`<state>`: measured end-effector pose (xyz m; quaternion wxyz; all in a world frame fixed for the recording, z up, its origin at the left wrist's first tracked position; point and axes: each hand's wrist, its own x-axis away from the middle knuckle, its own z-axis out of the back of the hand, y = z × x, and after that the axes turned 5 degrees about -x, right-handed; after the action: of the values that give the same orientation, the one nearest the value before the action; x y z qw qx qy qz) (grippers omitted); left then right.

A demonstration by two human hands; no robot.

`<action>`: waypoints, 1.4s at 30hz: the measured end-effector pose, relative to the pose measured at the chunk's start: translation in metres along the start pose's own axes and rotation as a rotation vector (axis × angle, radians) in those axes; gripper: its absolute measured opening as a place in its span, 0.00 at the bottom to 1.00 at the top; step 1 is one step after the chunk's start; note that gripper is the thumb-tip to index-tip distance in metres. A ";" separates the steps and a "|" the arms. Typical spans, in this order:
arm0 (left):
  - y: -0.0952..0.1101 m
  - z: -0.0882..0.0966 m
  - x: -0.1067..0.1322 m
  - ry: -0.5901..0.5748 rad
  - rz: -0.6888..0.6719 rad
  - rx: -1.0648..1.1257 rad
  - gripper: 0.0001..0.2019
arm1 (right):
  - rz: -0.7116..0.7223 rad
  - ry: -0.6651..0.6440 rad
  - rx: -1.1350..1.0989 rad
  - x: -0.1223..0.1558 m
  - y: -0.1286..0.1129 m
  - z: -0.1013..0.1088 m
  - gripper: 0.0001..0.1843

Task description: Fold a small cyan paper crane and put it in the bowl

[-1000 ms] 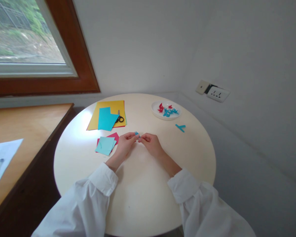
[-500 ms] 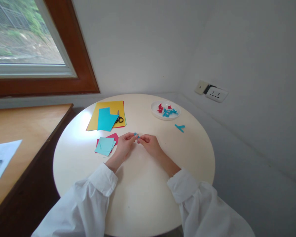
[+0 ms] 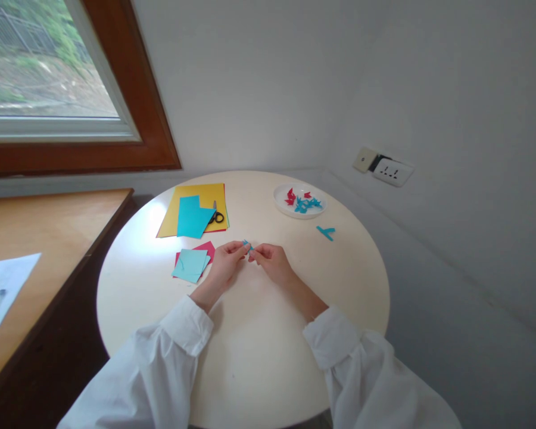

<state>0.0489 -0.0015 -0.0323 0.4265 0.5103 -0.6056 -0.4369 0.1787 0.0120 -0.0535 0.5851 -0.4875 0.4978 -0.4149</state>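
A small blue paper piece [image 3: 247,245] is pinched between the fingertips of my left hand [image 3: 224,262] and my right hand [image 3: 272,262], just above the middle of the round cream table [image 3: 250,357]. Both hands are closed on it, fingers curled. Close to my left hand lie small light-blue and red paper squares [image 3: 191,263]. A folded blue paper shape [image 3: 326,232] lies on the table to the right of my right hand.
A white plate [image 3: 300,200] with red and blue paper pieces stands at the back right. Yellow and blue sheets [image 3: 194,215] with black scissors [image 3: 217,216] lie at the back left. A wooden desk [image 3: 36,238] with white paper is left; wall sockets [image 3: 386,168] right.
None of note: both hands stay pinched on the small blue piece, with only slight finger movement.
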 end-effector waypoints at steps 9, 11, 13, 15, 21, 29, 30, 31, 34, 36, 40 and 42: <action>0.010 0.001 0.002 -0.115 -0.003 0.106 0.13 | -0.204 -0.076 -0.463 0.002 -0.005 0.004 0.17; 0.008 0.002 0.001 -0.134 -0.003 0.104 0.12 | -0.230 -0.095 -0.507 0.003 -0.007 0.004 0.17; 0.006 0.002 0.000 -0.155 -0.002 0.097 0.11 | -0.251 -0.114 -0.529 0.003 -0.010 0.005 0.17; 0.004 0.003 -0.001 -0.156 -0.006 0.082 0.10 | -0.270 -0.126 -0.532 0.004 -0.012 0.005 0.17; 0.004 0.003 0.000 -0.106 -0.026 0.016 0.09 | -0.285 -0.043 -0.435 0.004 -0.013 0.005 0.18; 0.002 0.002 0.000 -0.018 0.007 0.012 0.10 | 0.008 0.184 -0.265 -0.002 -0.006 0.001 0.15; 0.002 0.002 0.000 -0.016 0.003 0.012 0.11 | 0.024 0.189 -0.258 -0.002 -0.006 0.000 0.15; 0.002 0.001 0.000 -0.016 -0.002 0.014 0.11 | 0.036 0.191 -0.248 -0.002 -0.006 0.000 0.15; 0.002 0.001 0.000 -0.029 -0.017 0.019 0.11 | 0.063 0.195 -0.222 -0.001 -0.007 -0.001 0.15; 0.002 0.001 0.000 -0.038 -0.019 0.019 0.11 | 0.077 0.204 -0.222 0.000 -0.008 -0.001 0.14; 0.002 0.002 0.000 -0.053 -0.011 0.026 0.11 | 0.089 0.230 -0.215 0.000 -0.009 -0.001 0.14; 0.002 0.002 0.000 -0.054 -0.012 0.027 0.11 | 0.089 0.235 -0.196 0.000 -0.009 -0.002 0.13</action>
<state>0.0470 -0.0007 -0.0312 0.4006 0.5077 -0.6196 -0.4449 0.1772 0.0100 -0.0452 0.4901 -0.4680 0.6220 -0.3922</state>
